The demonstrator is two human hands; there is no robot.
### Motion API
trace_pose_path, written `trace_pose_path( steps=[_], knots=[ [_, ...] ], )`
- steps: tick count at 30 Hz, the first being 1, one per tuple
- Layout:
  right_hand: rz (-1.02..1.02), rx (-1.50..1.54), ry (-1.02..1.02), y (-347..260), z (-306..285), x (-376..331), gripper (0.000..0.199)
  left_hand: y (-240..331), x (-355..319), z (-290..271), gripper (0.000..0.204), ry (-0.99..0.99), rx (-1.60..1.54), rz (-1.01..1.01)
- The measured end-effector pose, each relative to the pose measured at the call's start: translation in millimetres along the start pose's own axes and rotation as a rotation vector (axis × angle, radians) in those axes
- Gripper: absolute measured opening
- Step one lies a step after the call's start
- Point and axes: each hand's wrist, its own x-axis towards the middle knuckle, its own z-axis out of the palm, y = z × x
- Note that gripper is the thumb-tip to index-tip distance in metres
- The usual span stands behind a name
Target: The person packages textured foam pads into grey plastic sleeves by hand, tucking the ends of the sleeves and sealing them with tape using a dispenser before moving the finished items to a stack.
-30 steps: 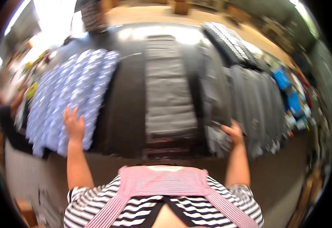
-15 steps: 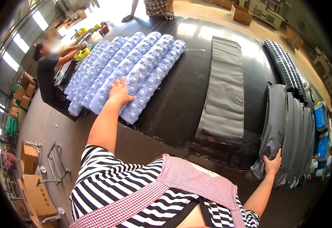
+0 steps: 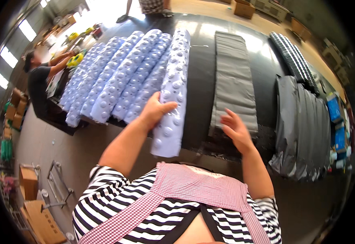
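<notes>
Head view: left hand [image 3: 156, 112] grips a lilac roll [image 3: 174, 89], end past the edge of the counter [image 3: 201, 85]; right hand [image 3: 236, 131], loosely spread, at grey sheets [image 3: 233, 73] across a dark strip

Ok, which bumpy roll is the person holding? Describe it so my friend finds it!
Find the big black table, then the bumpy pale-blue rolls on its left side. The roll you want is the one furthest right. Unlike its neighbours, it slants only slightly, and the left hand grips it.
</notes>
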Motion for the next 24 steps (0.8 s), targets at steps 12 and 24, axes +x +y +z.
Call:
trace_pose_path(
  steps=[12,24],
  knots=[
    [0.022,0.553,0.177,15.9,-67.2,-2.2,0.053,-78.9,4.2,142.5,0.053,-0.537,0.597,0.344],
    [0.193,0.728,0.312,44.1,-123.5,-99.2,0.067,-108.3,69.4,191.9,0.027,-0.627,1.209,0.802]
  ],
)
